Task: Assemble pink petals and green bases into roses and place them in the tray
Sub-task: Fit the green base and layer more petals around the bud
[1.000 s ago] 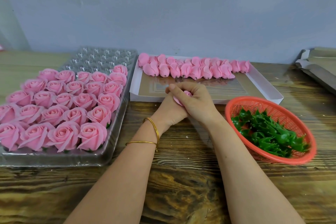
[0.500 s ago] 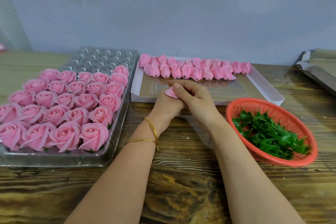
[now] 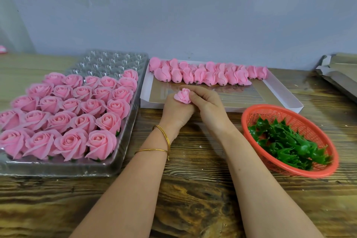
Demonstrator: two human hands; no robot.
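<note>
Head view is showing both hands meeting over the wooden table [image 3: 193,199], just in front of the near wall of a white box [image 3: 286,94]. The left hand [image 3: 176,111] is curling into a loose fist around the lower part of a pink bud [image 3: 183,95], and the right hand [image 3: 209,106] is pinching that same bud from its right side with bent fingers – the petals are poking up between the two hands. Whether a green base is already under the bud cannot be told, as the hands are covering it. Two gold bangles [image 3: 164,141] are sitting on the left wrist.

To the left, a clear plastic tray [image 3: 58,168] is holding rows of finished roses [image 3: 73,110], with bare cups showing at its far end. Inside the white box, a row of loose pink petals [image 3: 208,73] is lying along the far wall. To the right of the arms, an orange basket [image 3: 249,116] is holding a heap of green bases [image 3: 286,141] – well apart from the bud. Folded cardboard [image 3: 340,71] is lying at the far right edge, and a grey wall [image 3: 193,15] is rising behind everything.
</note>
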